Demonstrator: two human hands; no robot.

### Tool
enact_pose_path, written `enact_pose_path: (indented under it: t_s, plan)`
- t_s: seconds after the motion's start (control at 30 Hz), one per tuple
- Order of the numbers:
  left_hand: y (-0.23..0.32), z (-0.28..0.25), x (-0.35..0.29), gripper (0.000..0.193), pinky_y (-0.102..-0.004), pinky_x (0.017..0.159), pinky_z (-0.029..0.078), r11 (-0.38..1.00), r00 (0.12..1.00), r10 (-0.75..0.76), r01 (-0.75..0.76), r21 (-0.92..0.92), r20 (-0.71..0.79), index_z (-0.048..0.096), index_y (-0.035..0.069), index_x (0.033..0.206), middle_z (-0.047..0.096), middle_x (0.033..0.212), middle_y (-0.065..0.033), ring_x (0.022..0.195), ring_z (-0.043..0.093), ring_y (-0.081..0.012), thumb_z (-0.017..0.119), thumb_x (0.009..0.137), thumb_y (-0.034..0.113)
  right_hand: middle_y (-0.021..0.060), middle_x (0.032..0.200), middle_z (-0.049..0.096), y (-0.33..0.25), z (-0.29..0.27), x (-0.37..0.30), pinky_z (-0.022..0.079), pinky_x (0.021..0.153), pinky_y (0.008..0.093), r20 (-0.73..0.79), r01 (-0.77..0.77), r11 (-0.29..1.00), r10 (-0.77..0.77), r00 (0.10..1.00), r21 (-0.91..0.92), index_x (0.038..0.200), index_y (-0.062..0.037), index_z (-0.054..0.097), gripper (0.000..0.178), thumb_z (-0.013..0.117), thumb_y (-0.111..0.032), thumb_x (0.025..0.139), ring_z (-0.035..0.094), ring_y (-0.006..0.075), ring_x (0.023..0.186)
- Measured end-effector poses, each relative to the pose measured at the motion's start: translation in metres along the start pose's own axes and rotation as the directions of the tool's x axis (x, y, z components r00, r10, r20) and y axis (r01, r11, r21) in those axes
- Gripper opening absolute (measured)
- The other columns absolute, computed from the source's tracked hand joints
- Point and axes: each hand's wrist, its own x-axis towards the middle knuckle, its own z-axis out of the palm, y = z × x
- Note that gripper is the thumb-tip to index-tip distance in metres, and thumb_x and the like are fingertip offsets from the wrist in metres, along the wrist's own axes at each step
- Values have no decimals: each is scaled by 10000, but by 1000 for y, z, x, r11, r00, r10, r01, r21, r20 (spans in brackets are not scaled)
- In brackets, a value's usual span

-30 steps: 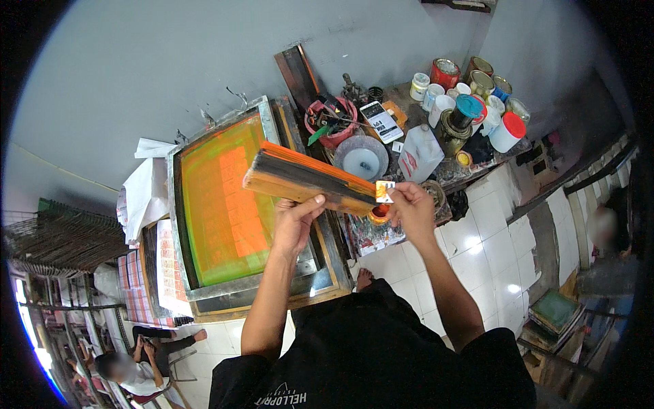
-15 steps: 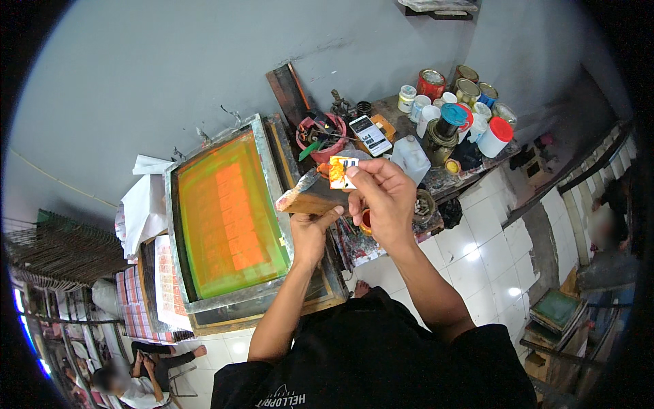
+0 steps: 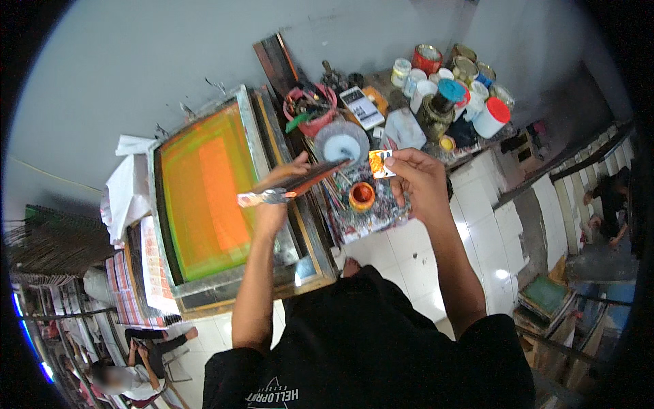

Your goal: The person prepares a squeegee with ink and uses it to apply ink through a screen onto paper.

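My left hand (image 3: 271, 217) is closed around a squeegee (image 3: 315, 180), whose long edge points away to the right above the paint-stained table. Between the thumb and fingers of my right hand (image 3: 420, 178) is a small white card (image 3: 379, 164) smeared with orange ink. The card is just off the squeegee's far end, apart from it. Left of both hands lies a printing screen (image 3: 212, 184) with orange and green mesh in a metal frame. An open jar of orange ink (image 3: 362, 196) stands below, between my hands.
A pale bowl (image 3: 332, 129) sits behind the squeegee, beside a pink basket of tools (image 3: 315, 121) and a phone (image 3: 362, 108). Several paint cans and a red-lidded tub (image 3: 492, 117) crowd the back right. A seated person (image 3: 133, 375) is at lower left, another person (image 3: 613, 204) far right.
My hands have moved apart: the card has shifted right, away from the squeegee, and the squeegee has swung left and tilted. The bowl and ink jar now show more fully.
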Motion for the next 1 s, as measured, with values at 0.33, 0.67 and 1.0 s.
enact_pose_path:
  t_s: [0.33,0.67,1.0]
  plan:
    - [-9,6,16,202,-399,1026,459,991,910,100,-126,39,403,721,-22,955,701,1033,-142,1190,609,-312,730,794,101,127,1001,604,148,-47,9,547,742,430,381,483,238,-370,847,-843,1010,-41,660,163,630,-55,850,650,329,868]
    - [-11,3,17,192,-405,1025,444,999,891,40,-38,-13,452,730,-8,935,699,1015,-125,1194,597,-300,735,772,93,126,1037,547,143,-53,-10,525,843,428,537,586,138,-277,797,-798,967,-3,628,218,629,-7,749,582,307,1018]
    - [-15,1,15,189,-438,1079,409,981,903,193,-170,-94,383,738,-21,963,707,1041,-159,1224,577,-334,687,809,77,45,741,628,63,-19,-16,458,528,241,-6,-16,961,15,1000,-277,988,34,657,149,674,-91,909,573,92,599]
